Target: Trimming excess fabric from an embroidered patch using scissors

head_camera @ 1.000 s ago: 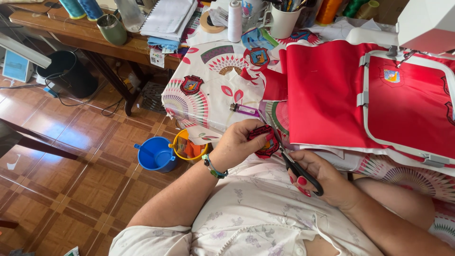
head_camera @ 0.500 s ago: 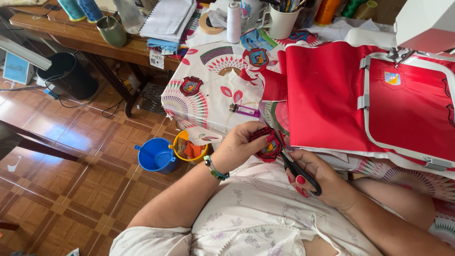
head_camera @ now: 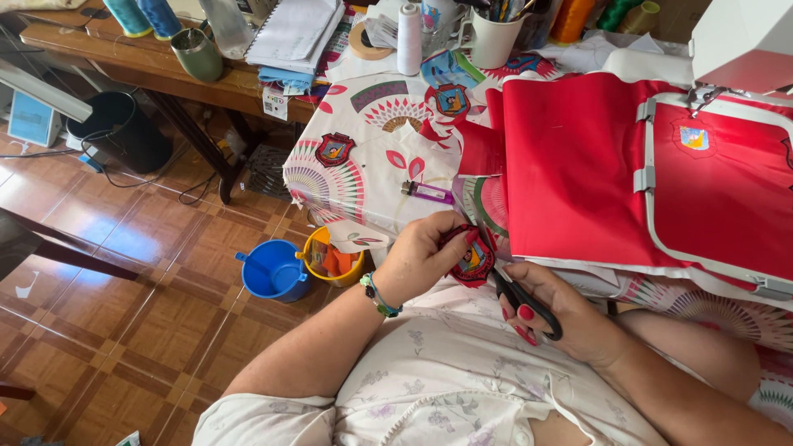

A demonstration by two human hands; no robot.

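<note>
My left hand point(head_camera: 423, 256) pinches a small red embroidered patch point(head_camera: 472, 261) with a coloured crest, held just off the table's near edge. My right hand point(head_camera: 555, 312) grips black-handled scissors point(head_camera: 522, 299), whose blades reach up to the patch's lower right rim. Both hands sit close together over my lap. On the table to the right lies red fabric point(head_camera: 578, 165) clamped in a grey embroidery hoop point(head_camera: 646, 177), with a small stitched crest point(head_camera: 694, 138) inside it. Two finished patches point(head_camera: 334, 150) lie on the patterned tablecloth point(head_camera: 363, 190).
A purple lighter point(head_camera: 428, 192) lies on the cloth. A white machine point(head_camera: 743, 41) stands at the back right, a mug of pens point(head_camera: 494, 33) and thread cones point(head_camera: 410, 37) behind. On the tiled floor sit a blue pot point(head_camera: 273, 271) and a yellow pot point(head_camera: 330, 260). A wooden bench point(head_camera: 165, 74) stands left.
The patch has turned slightly in my left hand and the scissors have shifted a little along its edge. Everything else stays put.
</note>
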